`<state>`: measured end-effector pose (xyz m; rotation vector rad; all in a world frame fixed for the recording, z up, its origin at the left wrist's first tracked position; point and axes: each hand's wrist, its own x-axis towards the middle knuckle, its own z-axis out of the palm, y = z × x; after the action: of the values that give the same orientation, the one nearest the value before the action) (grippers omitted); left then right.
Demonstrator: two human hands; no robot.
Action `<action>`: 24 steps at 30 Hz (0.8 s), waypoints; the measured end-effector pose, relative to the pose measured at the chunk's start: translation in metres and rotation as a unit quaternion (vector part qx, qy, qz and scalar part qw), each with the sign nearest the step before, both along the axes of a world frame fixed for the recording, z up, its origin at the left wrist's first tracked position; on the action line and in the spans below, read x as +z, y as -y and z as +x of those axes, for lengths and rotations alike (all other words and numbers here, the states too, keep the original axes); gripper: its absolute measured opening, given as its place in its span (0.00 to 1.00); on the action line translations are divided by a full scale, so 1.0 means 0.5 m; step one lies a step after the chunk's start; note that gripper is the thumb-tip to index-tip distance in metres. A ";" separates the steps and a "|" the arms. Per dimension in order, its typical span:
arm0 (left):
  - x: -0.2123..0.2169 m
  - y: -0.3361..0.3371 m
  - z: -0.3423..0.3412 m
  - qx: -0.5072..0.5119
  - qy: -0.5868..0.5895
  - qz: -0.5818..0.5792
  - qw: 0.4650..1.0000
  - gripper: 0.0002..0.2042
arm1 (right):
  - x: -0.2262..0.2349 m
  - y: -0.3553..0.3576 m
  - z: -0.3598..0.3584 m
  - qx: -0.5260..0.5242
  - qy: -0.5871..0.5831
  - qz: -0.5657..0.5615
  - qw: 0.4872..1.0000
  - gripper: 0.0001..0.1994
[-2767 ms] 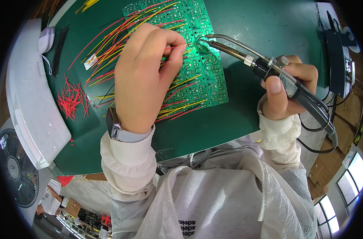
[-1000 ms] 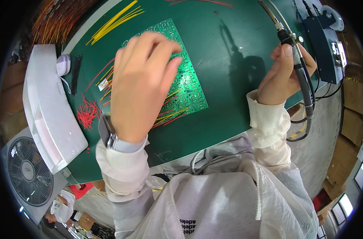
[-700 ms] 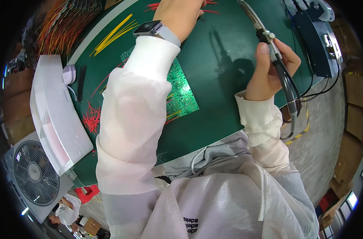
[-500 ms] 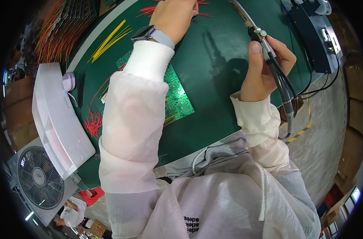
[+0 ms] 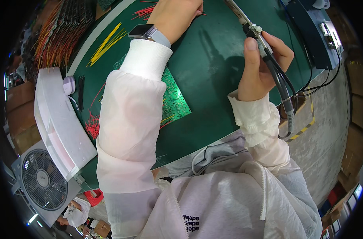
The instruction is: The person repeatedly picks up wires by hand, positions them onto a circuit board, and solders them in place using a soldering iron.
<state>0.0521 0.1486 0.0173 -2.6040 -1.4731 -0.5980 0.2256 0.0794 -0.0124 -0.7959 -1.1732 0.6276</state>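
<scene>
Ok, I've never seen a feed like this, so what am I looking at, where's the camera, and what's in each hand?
There is no machine: these are a person's two bare hands, filmed by a wide-angle camera on their head looking down, so edges bend. The left hand, with a watch on the wrist, reaches to the far side of the green mat and rests on a bunch of red wires; whether its grip closes on any is hidden. The right hand holds a soldering iron, raised off the mat, cable trailing down. A green circuit board lies partly under the left sleeve. Yellow wires, more red wires and a white foam tray lie to the left.
</scene>
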 end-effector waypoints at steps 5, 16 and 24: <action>0.006 0.005 0.009 -0.001 -0.108 0.073 0.991 0.04 | -0.007 -0.002 0.004 -0.013 0.017 -0.002 1.000 0.16; 0.104 0.217 -0.020 0.079 0.481 -0.051 0.871 0.06 | -0.020 -0.001 0.031 -0.003 0.015 -0.041 0.999 0.19; 0.009 0.397 -0.020 0.250 0.275 -0.102 0.923 0.08 | 0.001 0.034 0.001 0.171 0.070 0.010 0.983 0.17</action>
<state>0.0422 -0.0501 0.0219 -2.1136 -2.3681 -1.2159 0.2262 0.0627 -0.0117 -0.6326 -1.4585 0.8514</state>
